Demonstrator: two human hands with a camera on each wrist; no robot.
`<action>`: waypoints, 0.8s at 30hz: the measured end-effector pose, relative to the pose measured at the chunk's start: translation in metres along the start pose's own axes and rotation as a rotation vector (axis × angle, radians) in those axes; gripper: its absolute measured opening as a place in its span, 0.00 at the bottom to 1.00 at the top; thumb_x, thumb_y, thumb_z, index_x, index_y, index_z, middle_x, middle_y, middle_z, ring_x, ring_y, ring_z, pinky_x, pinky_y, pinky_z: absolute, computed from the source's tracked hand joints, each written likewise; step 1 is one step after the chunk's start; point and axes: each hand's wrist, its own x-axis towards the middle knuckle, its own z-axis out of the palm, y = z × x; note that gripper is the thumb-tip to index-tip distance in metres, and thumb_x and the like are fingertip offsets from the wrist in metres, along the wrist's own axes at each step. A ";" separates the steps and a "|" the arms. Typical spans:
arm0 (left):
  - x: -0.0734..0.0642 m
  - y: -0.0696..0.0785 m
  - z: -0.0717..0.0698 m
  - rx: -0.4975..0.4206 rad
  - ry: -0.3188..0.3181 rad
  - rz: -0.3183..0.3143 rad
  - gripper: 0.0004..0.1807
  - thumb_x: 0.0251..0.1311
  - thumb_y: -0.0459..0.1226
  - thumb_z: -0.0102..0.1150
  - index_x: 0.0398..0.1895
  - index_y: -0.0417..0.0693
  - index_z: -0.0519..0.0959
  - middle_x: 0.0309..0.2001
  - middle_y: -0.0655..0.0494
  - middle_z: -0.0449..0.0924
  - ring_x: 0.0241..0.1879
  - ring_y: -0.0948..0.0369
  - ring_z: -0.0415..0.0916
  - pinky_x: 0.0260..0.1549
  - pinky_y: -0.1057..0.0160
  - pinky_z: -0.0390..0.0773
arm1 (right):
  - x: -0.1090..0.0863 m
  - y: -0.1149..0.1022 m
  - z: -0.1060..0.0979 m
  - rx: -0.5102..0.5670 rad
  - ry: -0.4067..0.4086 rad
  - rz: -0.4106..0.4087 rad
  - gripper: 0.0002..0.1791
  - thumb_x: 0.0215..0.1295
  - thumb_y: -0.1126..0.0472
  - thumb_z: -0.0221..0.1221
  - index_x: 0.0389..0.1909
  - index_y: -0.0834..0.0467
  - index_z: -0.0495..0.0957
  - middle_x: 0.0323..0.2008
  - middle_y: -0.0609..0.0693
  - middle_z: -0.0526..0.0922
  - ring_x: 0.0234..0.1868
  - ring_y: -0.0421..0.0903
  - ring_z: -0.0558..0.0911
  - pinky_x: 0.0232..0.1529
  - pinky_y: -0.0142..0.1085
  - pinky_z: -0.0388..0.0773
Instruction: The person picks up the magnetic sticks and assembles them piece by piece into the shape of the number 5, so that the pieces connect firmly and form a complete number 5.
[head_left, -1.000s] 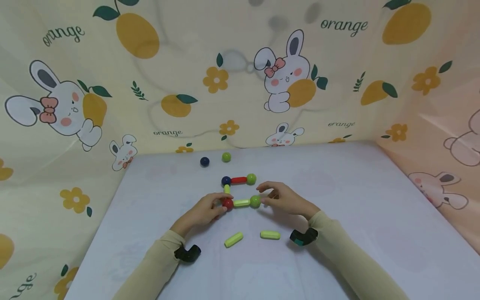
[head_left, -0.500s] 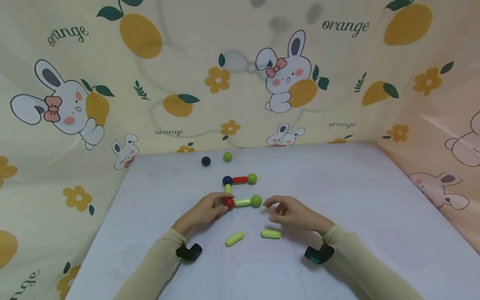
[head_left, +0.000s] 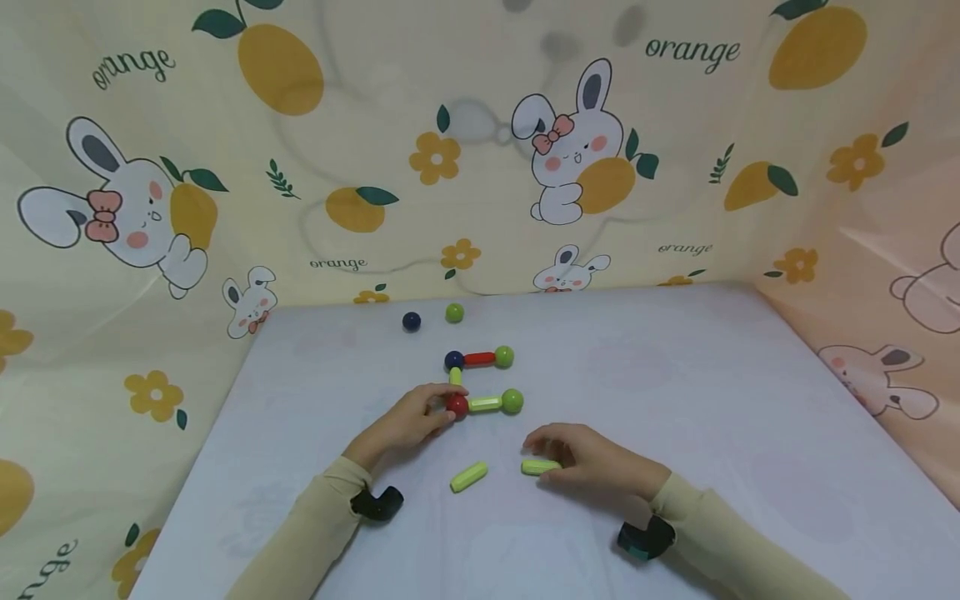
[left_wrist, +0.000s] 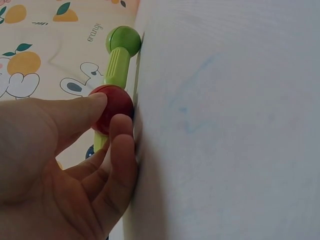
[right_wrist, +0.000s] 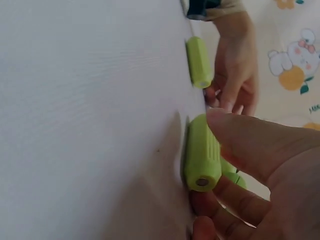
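Observation:
In the head view my left hand [head_left: 408, 421] pinches a red ball [head_left: 457, 406] of a magnetic stick-and-ball figure. A light-green rod [head_left: 485, 404] runs right from it to a green ball [head_left: 512, 401]. Another green rod [head_left: 456, 377] leads back to a dark-blue ball [head_left: 453, 361], joined by a red rod [head_left: 480, 359] to a second green ball [head_left: 504, 357]. My right hand [head_left: 592, 458] is around a loose green rod [head_left: 538, 467], fingers loosely bent. Its thumb [right_wrist: 245, 135] lies close against the rod in the right wrist view; a gap shows beside the index fingertip.
Another loose green rod [head_left: 468, 477] lies between the hands on the white tabletop [head_left: 712, 400]. At the back are a loose dark-blue ball [head_left: 411, 322] and a loose green ball [head_left: 454, 312]. A printed cloth [head_left: 480, 217] rises behind the table.
My right hand has left the green ball at the end of the figure and come down and nearer, to the loose rod. The left hand still holds the red ball.

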 end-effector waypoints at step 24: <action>0.000 -0.001 0.001 -0.008 0.004 -0.001 0.21 0.71 0.36 0.57 0.65 0.60 0.76 0.62 0.48 0.74 0.26 0.61 0.74 0.30 0.65 0.74 | 0.007 -0.008 -0.005 0.045 0.039 0.032 0.17 0.67 0.63 0.63 0.57 0.55 0.80 0.43 0.47 0.84 0.41 0.38 0.80 0.42 0.30 0.80</action>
